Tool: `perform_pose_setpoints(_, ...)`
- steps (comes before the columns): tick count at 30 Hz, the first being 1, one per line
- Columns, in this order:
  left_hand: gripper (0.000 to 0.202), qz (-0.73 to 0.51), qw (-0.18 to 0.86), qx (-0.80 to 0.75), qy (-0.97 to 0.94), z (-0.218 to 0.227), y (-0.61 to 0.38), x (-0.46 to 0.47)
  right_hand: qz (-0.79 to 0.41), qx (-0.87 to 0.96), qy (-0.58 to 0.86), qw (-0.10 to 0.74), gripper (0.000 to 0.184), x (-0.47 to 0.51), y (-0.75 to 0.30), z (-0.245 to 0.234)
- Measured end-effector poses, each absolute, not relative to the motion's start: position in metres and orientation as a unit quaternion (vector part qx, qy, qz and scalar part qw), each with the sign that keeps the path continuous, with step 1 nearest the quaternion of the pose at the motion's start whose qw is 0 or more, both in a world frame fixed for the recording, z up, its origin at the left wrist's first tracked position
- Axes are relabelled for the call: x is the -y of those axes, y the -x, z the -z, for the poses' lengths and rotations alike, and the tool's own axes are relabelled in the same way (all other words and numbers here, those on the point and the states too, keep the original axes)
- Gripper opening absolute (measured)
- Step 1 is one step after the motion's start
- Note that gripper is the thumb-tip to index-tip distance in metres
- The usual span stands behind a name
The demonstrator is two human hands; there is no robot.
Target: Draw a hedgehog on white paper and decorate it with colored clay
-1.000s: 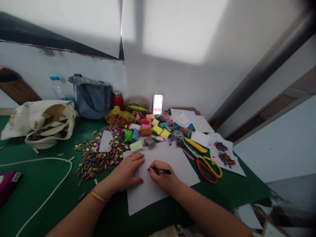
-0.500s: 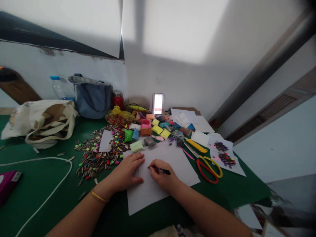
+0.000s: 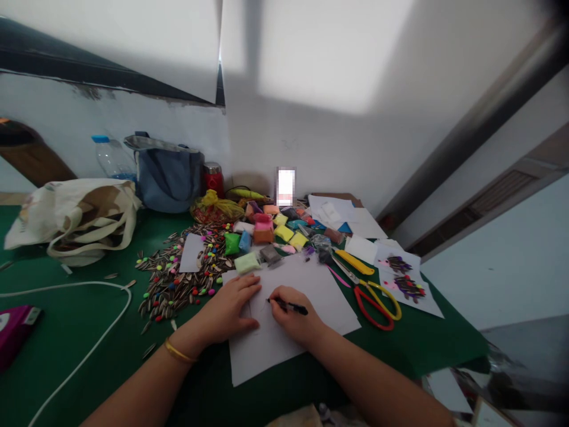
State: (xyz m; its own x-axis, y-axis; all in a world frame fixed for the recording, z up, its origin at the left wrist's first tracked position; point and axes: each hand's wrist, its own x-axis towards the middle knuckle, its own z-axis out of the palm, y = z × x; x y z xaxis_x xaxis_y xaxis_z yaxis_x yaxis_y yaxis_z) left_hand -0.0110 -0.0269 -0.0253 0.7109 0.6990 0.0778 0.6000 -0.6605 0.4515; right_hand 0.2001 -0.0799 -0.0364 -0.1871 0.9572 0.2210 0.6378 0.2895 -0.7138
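Note:
A white sheet of paper (image 3: pixel 320 293) lies on the green table (image 3: pixel 80 332) in front of me. My left hand (image 3: pixel 229 311) rests flat on the sheet's left part, a gold bangle on the wrist. My right hand (image 3: pixel 296 317) grips a black pen (image 3: pixel 288 306), its tip touching the paper between the two hands. Faint pen lines show on the paper near the tip.
Sunflower seeds and small coloured beads (image 3: pixel 178 279) spread left of the paper. Packets of coloured clay (image 3: pixel 267 231) lie behind it. Scissors (image 3: pixel 376 302), a yellow cutter (image 3: pixel 353 262) and decorated sheets (image 3: pixel 404 279) sit right. Bags (image 3: pixel 75 216), a bottle (image 3: pixel 109 157) and a white cable (image 3: pixel 89 350) are left.
The pen tip has shifted very slightly on the paper; both hands stay in nearly the same place.

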Motion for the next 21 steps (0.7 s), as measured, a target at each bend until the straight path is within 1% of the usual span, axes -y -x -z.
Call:
perform_pose_setpoints(9, 0.074, -0.125, 0.203, -0.359, -0.903, 0.0232, 0.0099, 0.0271, -0.243, 0.731, 0.543, 0.333, 0.012, 0.0791, -0.2011, 0.0363)
perform_pose_setpoints(14, 0.073, -0.135, 0.205, -0.356, -0.902, 0.0247, 0.0106, 0.0268, -0.261, 0.722, 0.529, 0.361, 0.012, 0.0825, -0.2044, 0.0345)
perform_pose_setpoints(19, 0.071, -0.131, 0.206, -0.358, -0.901, 0.025, 0.0107, 0.0279, -0.271, 0.749, 0.521, 0.306, 0.012, 0.0861, -0.2021, 0.0321)
perform_pose_setpoints(21, 0.071, -0.129, 0.205, -0.357, -0.902, 0.0255, 0.0109, 0.0281, -0.267, 0.754, 0.521, 0.298, 0.012, 0.0862, -0.201, 0.0327)
